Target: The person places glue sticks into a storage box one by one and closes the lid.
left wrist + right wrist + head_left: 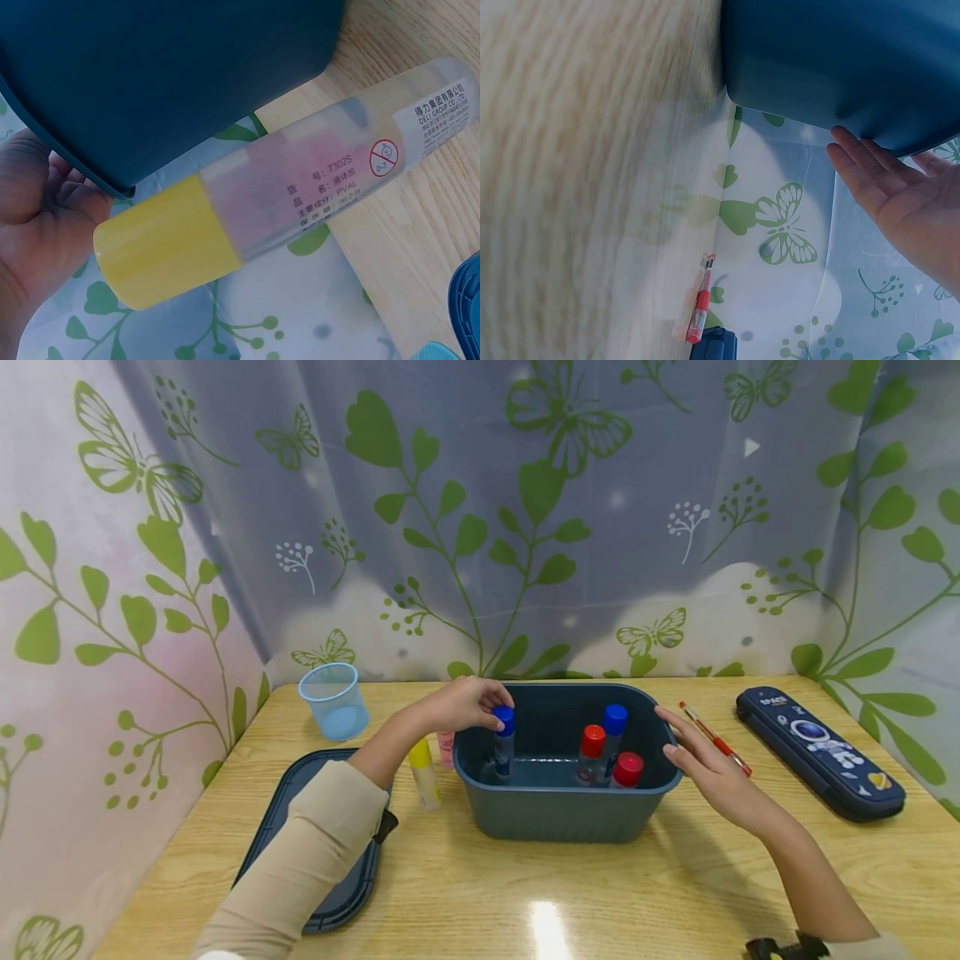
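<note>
A dark blue-green bin (555, 814) stands in the middle of the table. My left hand (468, 703) reaches over its left rim and pinches the blue cap of a clear glue bottle (505, 758), upright inside at the left end. At the right end stand a second blue-capped bottle (615, 722) and two red-capped ones (592, 742). My right hand (708, 768) touches the bin's right rim with extended fingers. Just left of the bin is a yellow-capped liquid glue bottle (285, 187), large in the left wrist view. The held bottle is hidden there.
A dark lid or tray (363, 881) lies at left, partly under my left forearm. Behind it stands a light blue clear cup (337, 703). A pink item (447, 750) sits beside the bin. At right are a red pen (716, 739) and a space-themed pencil case (821, 752).
</note>
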